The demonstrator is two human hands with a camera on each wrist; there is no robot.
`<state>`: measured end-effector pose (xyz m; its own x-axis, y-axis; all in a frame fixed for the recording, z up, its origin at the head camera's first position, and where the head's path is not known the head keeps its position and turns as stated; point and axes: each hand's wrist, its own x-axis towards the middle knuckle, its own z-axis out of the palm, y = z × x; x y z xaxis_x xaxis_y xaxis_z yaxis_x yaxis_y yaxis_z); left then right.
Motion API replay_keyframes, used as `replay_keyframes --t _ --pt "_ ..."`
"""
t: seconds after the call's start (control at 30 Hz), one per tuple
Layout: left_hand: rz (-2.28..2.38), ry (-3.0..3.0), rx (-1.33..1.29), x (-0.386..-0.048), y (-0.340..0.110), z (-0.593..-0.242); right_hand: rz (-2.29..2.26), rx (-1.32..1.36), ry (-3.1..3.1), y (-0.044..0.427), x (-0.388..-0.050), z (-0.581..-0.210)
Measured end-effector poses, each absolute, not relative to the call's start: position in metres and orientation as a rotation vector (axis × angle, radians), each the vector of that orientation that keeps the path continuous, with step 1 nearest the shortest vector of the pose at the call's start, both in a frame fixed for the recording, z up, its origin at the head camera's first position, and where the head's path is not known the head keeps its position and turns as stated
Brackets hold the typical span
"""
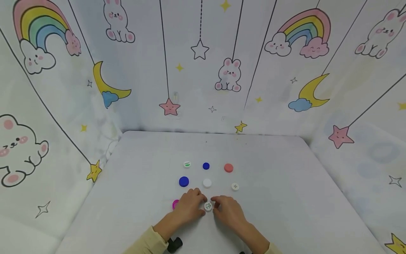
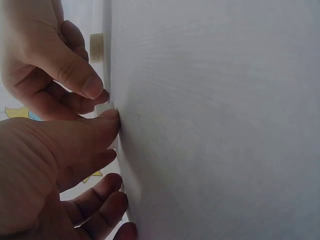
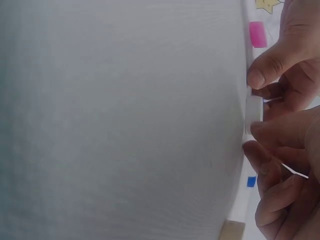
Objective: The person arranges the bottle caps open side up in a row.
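A white bottle cap point(image 1: 207, 206) with a printed top lies on the white table between my hands. On its left is my left hand point(image 1: 190, 206), fingers loosely bent, thumb near the cap's near edge. To its right my right hand point(image 1: 231, 211) curves likewise; in the right wrist view its thumb point(image 3: 262, 131) overlaps the end of the white cap point(image 3: 253, 114). Whether either hand presses on it I cannot tell. Beside the left hand, a magenta cap point(image 1: 175, 204) is partly hidden. Beyond the hands lie a plain white cap point(image 1: 207, 183) and a dark blue cap point(image 1: 184, 181).
Farther back sit a white-and-green cap point(image 1: 187, 164), a small blue cap point(image 1: 206, 166) and a red cap point(image 1: 228, 168). Another white cap point(image 1: 235, 187) is beyond the right hand. A black device point(image 1: 174, 244) is by the left sleeve. Printed cloth walls surround the table point(image 1: 279, 158).
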<state>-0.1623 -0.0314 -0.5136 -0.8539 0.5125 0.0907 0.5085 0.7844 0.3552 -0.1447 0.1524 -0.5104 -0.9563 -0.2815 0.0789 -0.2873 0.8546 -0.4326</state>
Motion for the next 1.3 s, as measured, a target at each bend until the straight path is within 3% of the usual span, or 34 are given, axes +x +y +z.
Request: replay_keyframes --t 0.8,1.3 --pt "0.593 2.995 0.843 -0.162 -0.030 -0.522 0.760 0.481 -2.972 0.146 -0.144 -0.515" --pt "0.813 2.972 0.908 -0.154 -0.029 -0.510 0.802 0.520 -2.874 0.150 -0.140 -0.503"
